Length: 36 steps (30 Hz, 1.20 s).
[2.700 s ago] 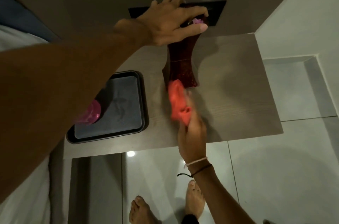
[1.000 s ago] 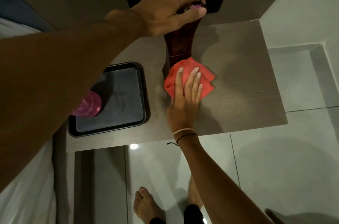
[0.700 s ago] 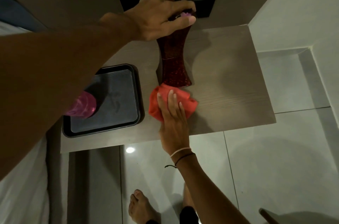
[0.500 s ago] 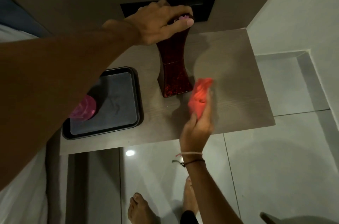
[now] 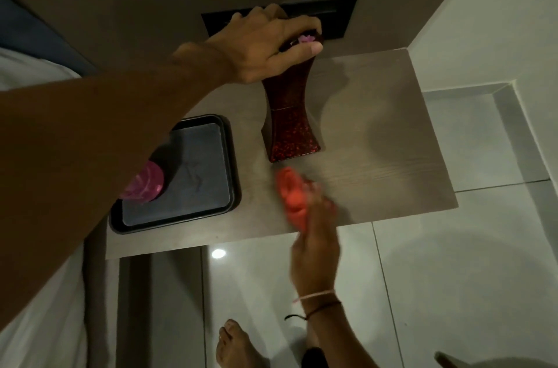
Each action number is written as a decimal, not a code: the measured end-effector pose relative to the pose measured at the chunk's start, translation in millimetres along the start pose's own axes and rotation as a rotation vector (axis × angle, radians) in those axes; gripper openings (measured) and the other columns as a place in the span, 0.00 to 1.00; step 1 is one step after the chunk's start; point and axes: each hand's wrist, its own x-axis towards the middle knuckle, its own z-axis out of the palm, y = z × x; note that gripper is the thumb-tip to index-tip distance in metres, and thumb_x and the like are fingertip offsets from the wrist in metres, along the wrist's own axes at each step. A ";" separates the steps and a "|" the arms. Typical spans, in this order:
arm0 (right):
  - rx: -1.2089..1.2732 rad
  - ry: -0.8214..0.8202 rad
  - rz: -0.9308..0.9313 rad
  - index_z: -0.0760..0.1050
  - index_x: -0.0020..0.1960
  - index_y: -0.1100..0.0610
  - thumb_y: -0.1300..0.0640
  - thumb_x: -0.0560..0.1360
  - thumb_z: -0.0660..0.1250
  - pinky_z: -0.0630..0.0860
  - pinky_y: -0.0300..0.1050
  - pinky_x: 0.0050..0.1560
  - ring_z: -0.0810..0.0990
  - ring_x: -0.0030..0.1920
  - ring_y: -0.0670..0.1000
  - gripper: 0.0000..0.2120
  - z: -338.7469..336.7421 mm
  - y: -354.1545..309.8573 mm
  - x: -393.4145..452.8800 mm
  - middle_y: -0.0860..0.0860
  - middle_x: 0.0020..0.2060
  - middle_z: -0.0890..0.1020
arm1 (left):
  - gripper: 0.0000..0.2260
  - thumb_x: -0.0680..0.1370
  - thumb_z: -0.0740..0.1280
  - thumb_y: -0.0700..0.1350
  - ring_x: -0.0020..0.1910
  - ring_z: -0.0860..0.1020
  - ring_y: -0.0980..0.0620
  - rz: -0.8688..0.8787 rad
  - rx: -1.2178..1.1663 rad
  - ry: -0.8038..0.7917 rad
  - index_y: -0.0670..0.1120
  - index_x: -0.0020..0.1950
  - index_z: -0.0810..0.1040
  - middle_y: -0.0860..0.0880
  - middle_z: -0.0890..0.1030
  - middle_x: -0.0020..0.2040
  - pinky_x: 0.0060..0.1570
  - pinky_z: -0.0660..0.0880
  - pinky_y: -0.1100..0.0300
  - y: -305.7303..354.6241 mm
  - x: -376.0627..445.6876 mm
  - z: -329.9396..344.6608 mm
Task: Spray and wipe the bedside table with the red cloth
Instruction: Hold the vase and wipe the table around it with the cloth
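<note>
- Right hand, blurred, fingers curled round the bunched red cloth — cloth pressed to the bedside table near its front edge, just in front of the vase's base.
- Left hand clamps the top of the dark red vase, thumb & fingers wrapped at the rim; vase leans slightly.
- Black tray at table's left w/ a pink bottle on it — partly hidden by the forearm.
- Bare foot on tiled floor.

Bedside table carries black tray, red vase, red cloth.
</note>
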 end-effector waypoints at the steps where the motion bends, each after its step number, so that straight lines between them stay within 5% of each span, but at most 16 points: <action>1: -0.030 0.114 0.032 0.64 0.77 0.53 0.60 0.80 0.58 0.80 0.63 0.63 0.74 0.72 0.59 0.25 -6.5 3.6 10.8 0.56 0.74 0.73 | 0.29 0.80 0.46 0.69 0.70 0.69 0.36 0.008 0.029 -0.006 0.61 0.78 0.60 0.38 0.69 0.73 0.68 0.63 0.36 1.7 0.0 0.4; 4: -0.182 0.272 0.009 0.70 0.74 0.62 0.62 0.80 0.56 0.72 0.65 0.72 0.74 0.72 0.61 0.22 -7.6 6.3 52.7 0.61 0.71 0.76 | 0.31 0.78 0.45 0.70 0.71 0.68 0.35 0.014 0.083 0.009 0.61 0.79 0.59 0.38 0.67 0.74 0.69 0.61 0.35 1.5 -0.2 1.7; 6: -0.286 0.080 -0.048 0.69 0.74 0.63 0.70 0.72 0.60 0.66 0.64 0.76 0.70 0.75 0.62 0.30 5.9 2.5 71.3 0.62 0.74 0.72 | 0.30 0.78 0.45 0.69 0.71 0.68 0.35 -0.001 0.060 0.024 0.61 0.79 0.60 0.38 0.68 0.74 0.68 0.62 0.35 -2.0 1.1 0.3; 10: -0.390 -0.254 -0.126 0.64 0.78 0.56 0.67 0.71 0.65 0.50 0.57 0.82 0.57 0.81 0.58 0.36 33.6 5.0 85.6 0.60 0.80 0.62 | 0.30 0.79 0.46 0.69 0.70 0.69 0.35 0.003 0.048 0.033 0.60 0.79 0.61 0.38 0.69 0.73 0.69 0.62 0.35 -2.7 4.2 -1.6; 17: -0.196 -0.588 -0.499 0.72 0.73 0.54 0.66 0.75 0.65 0.54 0.53 0.82 0.62 0.80 0.51 0.27 4.3 23.4 51.3 0.52 0.77 0.69 | 0.32 0.78 0.46 0.69 0.72 0.67 0.36 0.004 0.103 0.070 0.58 0.80 0.61 0.38 0.65 0.76 0.69 0.62 0.38 14.8 -15.1 8.2; 20: 0.042 -0.611 -0.285 0.77 0.68 0.56 0.70 0.77 0.65 0.63 0.45 0.78 0.72 0.73 0.50 0.22 -12.2 15.6 38.1 0.51 0.69 0.78 | 0.33 0.78 0.45 0.70 0.73 0.65 0.36 0.013 0.182 0.087 0.58 0.80 0.60 0.37 0.63 0.78 0.69 0.62 0.38 26.8 -25.5 15.6; 24: 0.450 -0.393 0.287 0.73 0.63 0.56 0.66 0.81 0.64 0.76 0.31 0.55 0.81 0.54 0.48 0.13 -31.7 -0.2 35.5 0.50 0.55 0.81 | 0.34 0.78 0.43 0.71 0.75 0.64 0.36 0.026 0.293 0.106 0.58 0.80 0.59 0.36 0.61 0.79 0.70 0.61 0.38 40.3 -38.0 30.3; 28: 0.774 -0.308 0.578 0.77 0.65 0.60 0.66 0.80 0.64 0.81 0.51 0.56 0.86 0.53 0.49 0.14 -46.1 -13.5 56.8 0.51 0.53 0.87 | 0.37 0.77 0.44 0.72 0.81 0.56 0.39 -0.058 0.246 0.211 0.57 0.83 0.54 0.37 0.57 0.82 0.76 0.54 0.39 52.4 -52.4 32.2; 32: 0.997 -0.385 0.720 0.78 0.66 0.56 0.57 0.77 0.69 0.84 0.55 0.52 0.84 0.59 0.61 0.17 -47.2 -41.3 67.3 0.58 0.60 0.85 | 0.34 0.79 0.54 0.68 0.78 0.64 0.45 -0.283 -0.359 0.517 0.51 0.81 0.62 0.43 0.65 0.79 0.74 0.64 0.43 67.4 -123.4 46.3; 36: 1.034 -0.475 0.757 0.77 0.66 0.59 0.54 0.71 0.73 0.85 0.57 0.51 0.85 0.56 0.62 0.24 -17.1 -73.7 78.4 0.61 0.58 0.85 | 0.41 0.71 0.67 0.68 0.66 0.73 0.58 -0.640 -0.973 0.331 0.59 0.81 0.57 0.56 0.69 0.72 0.62 0.76 0.57 68.2 -197.9 87.3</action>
